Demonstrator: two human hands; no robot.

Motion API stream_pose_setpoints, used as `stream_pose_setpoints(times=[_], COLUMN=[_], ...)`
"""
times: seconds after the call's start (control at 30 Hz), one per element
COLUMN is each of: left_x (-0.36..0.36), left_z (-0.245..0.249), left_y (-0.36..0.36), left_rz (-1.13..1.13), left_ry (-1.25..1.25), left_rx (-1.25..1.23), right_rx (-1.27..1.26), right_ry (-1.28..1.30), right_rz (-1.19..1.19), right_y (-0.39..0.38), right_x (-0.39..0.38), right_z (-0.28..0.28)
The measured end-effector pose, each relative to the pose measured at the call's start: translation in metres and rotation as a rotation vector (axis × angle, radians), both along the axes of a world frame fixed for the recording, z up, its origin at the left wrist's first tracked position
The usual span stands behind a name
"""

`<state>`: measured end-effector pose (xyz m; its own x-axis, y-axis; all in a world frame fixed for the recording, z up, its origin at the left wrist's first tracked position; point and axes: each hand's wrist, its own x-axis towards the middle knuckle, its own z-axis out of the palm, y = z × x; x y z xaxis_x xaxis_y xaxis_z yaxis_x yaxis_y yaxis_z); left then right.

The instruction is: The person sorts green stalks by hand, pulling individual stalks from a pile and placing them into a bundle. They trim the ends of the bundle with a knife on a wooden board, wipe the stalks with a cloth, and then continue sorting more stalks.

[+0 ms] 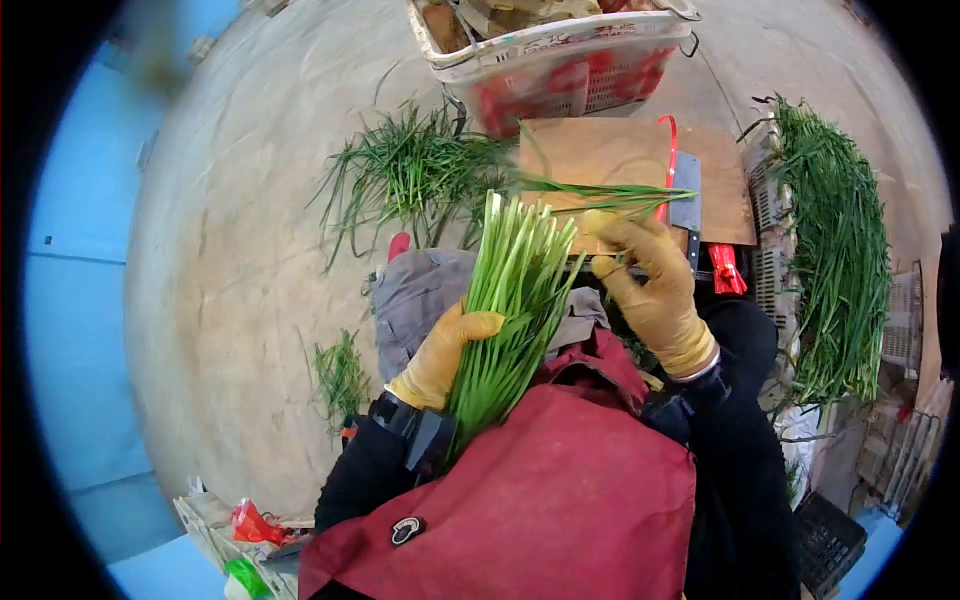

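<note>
In my yellow-gloved left hand (440, 350) is a thick bunch of garlic chives (515, 290), its pale cut ends pointing up and away from me. My right hand (655, 285), also gloved, hovers just right of the bunch with thumb and fingers apart; I see nothing between them. Beyond it a few loose chives (610, 190) lie across a wooden board (590, 150). A cleaver (686, 190) rests on the board, beside a red strip (671, 150).
Loose greens (410, 165) are heaped on the floor left of the board, with a smaller pile (341, 375) nearer me. A crate (770, 230) piled with long chives (835, 260) stands at right. Ahead is a red-and-white basket (570, 80). Red ties (727, 270) hang by the board.
</note>
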<state>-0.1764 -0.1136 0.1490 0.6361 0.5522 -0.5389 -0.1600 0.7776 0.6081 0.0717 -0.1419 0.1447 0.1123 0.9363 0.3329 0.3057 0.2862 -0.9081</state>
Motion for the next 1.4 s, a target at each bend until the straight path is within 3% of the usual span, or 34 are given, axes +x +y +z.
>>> stream_pose_setpoints(times=[0.07,0.1,0.13,0.2,0.3,0.43,0.53,0.57,0.77,0.97,1.07,1.1,1.17,1.23,1.33,1.4], left_x=[0.002,0.005,0.006,0.01,0.018,0.025,0.012,0.001,-0.009,0.001,0.002,-0.007,-0.033,-0.035,-0.015,0.005], left_z=[0.014,0.022,0.026,0.029,0.02,0.03,0.019,0.013,0.029,0.031,0.056,0.066,0.083,0.133,0.162,0.187], left_y=[-0.001,0.0,0.002,0.004,0.008,0.017,0.026,0.027,0.009,-0.004,0.002,0.011,0.032,0.04,0.064,0.052], left_rz=[0.05,0.075,0.053,-0.005,-0.204,-0.29,-0.453,-0.51,-0.491,-0.428,-0.432,-0.455,-0.539,-0.464,-0.783,-0.602], left_ry=[-0.074,-0.115,-0.125,-0.136,-0.106,-0.045,-0.086,-0.077,0.12,0.312,0.609,0.684,0.938,1.044,1.462,1.246], left_rx=[0.002,0.007,0.016,0.014,-0.07,0.016,0.121,0.052,0.253,0.19,0.3,0.399,1.202,1.332,1.519,1.821], right_rx=[-0.23,-0.452,-0.669,-0.591,-0.501,-0.367,-0.305,-0.284,0.058,0.126,0.161,0.171,0.152,0.134,0.007,-0.081], right_ry=[0.481,0.475,0.637,0.965,1.171,1.227,1.241,1.242,1.346,1.44,1.4,1.359,1.239,1.311,1.38,1.337], right_rz=[0.036,0.137,0.337,0.59,0.61,0.481,0.283,0.15,-0.11,-0.095,0.015,0.099,0.233,0.338,0.373,0.318], right_y=[-0.003,-0.008,-0.011,-0.013,0.0,0.027,0.04,0.042,0.066,0.061,0.053,0.043,0.02,0.001,-0.028,-0.035], right_x=[0.002,0.008,0.014,-0.01,-0.039,-0.048,-0.029,-0.021,0.019,0.023,0.029,0.032,0.041,0.058,0.07,0.085], right_z=[-0.029,-0.036,-0.055,-0.048,-0.026,-0.009,-0.007,0.009,-0.005,-0.012,-0.015,-0.008,-0.003,-0.013,-0.041,-0.052])
